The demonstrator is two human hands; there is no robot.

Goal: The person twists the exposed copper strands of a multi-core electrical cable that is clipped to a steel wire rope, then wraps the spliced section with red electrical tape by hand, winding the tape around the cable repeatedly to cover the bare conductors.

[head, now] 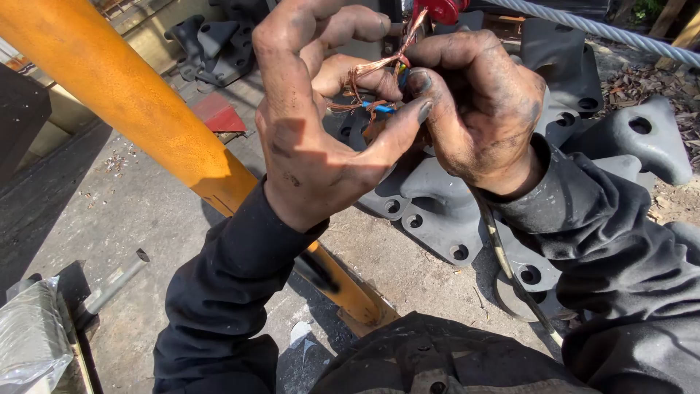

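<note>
Two grimy hands working bare copper wire strands

The left hand (321, 138) pinches the frayed copper strands (364, 80) between thumb and fingertips, while the right hand (477, 109) is closed around the cable (503, 255) just below them, held up over grey metal castings (437, 211) on the ground beside a yellow beam (138, 109). The strands look thin, soft and easily bent or snapped, best held near the blue insulation (379, 107); the cable looks stiffer

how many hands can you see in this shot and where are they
2. The grimy left hand is at centre, fingers curled over bare copper wire strands. The grimy right hand is beside it, pinching the same strands. No others show.
</note>
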